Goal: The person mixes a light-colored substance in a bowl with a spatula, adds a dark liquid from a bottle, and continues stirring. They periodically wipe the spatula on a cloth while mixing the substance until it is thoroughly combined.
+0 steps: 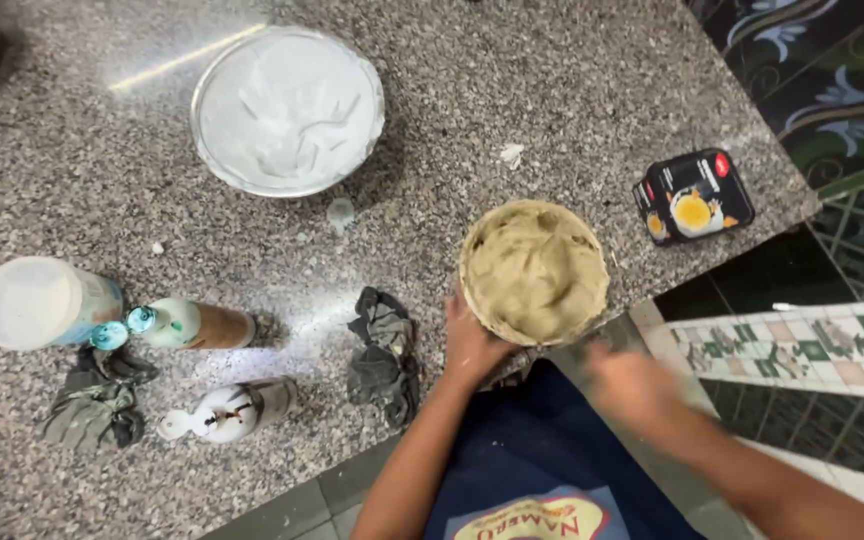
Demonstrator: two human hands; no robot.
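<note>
A round bowl (472, 290) full of smooth beige dough (534, 268) stands at the near edge of the speckled granite counter (552, 90). My left hand (470, 342) rests against the bowl's near-left rim, its fingers on the wall. My right hand (624, 382) is blurred, just below and right of the bowl, off the counter's edge; I cannot tell whether it holds anything or touches the bowl.
A metal bowl of white flour (287, 110) sits at the back. Left: a white-lidded tub (37, 302), two bottles (192, 324) (237, 410) and dark rags (384, 352) (94, 405). A black box (692, 196) lies near the right corner. Tiled floor (802, 350) lies beyond the edge.
</note>
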